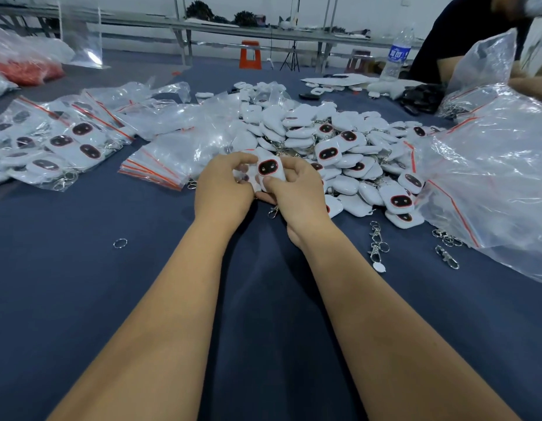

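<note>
Far left: filled zip bags (66, 147) on the blue table (111, 299). Loose ring (120, 243) near left. Left hand (224, 189) and right hand (297, 196) both curled around a white keychain (269, 168), face up, centre. Pile of keychains (348, 159) just right; metal clasps (377, 241) near right.

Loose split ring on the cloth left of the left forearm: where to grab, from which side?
I'd pinch the split ring across its hoop, fingertips on opposite outer edges, from straight above. It lies flat and alone on the blue cloth, so no side offers an edge. The left hand is nearer, but it and the right hand both hold the white fob.
</note>
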Available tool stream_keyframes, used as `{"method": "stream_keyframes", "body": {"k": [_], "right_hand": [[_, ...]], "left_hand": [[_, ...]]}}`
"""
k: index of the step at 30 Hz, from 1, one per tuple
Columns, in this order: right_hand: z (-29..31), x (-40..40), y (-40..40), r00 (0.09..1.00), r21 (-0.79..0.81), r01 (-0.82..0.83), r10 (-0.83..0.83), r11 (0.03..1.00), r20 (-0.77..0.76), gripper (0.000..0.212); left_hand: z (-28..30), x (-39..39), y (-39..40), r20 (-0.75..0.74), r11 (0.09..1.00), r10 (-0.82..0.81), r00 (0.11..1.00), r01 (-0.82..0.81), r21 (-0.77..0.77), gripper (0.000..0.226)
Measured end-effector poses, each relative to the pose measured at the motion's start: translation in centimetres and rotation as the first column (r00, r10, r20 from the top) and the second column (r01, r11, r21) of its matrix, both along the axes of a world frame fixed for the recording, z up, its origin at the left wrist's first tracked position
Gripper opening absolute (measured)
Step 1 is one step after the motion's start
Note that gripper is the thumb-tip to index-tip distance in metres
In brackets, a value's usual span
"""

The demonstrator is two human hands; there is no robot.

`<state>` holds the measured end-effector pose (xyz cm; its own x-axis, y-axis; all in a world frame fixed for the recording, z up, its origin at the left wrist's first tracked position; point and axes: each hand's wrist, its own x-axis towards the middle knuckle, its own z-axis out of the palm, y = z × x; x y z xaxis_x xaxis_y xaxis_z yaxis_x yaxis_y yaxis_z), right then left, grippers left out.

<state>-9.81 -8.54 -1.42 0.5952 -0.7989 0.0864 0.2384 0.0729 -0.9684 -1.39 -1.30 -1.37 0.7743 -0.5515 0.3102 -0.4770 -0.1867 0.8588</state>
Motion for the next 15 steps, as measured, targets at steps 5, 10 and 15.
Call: {"method": "stream_keyframes", "body": {"k": [5, 10, 15], "right_hand": [[-0.1, -0.1, -0.1, 1.0, 0.015, -0.01, 0.01, 1.0, 0.025, 0.028], [-0.2, -0.6, -0.2, 0.998, -0.017, -0.052, 0.052, 0.999, 0.029, 0.03], [0.0, -1.0, -0.1, 0.995, -0.019, -0.09, 0.091, 0.996, 0.042, 0.029]], "left_hand": [[0.2, -0.3, 0.3, -0.037, 0.999, -0.042, 0.998, 0.042, 0.002, 0.045], [0.7, -0.6, 1.0, -0.092, 0.993, -0.118, 0.989, 0.117, -0.016, 0.039], [0.9, -0.7, 1.3, -0.146, 0.979, -0.186, 0.972, 0.172, -0.106, 0.029]]}}
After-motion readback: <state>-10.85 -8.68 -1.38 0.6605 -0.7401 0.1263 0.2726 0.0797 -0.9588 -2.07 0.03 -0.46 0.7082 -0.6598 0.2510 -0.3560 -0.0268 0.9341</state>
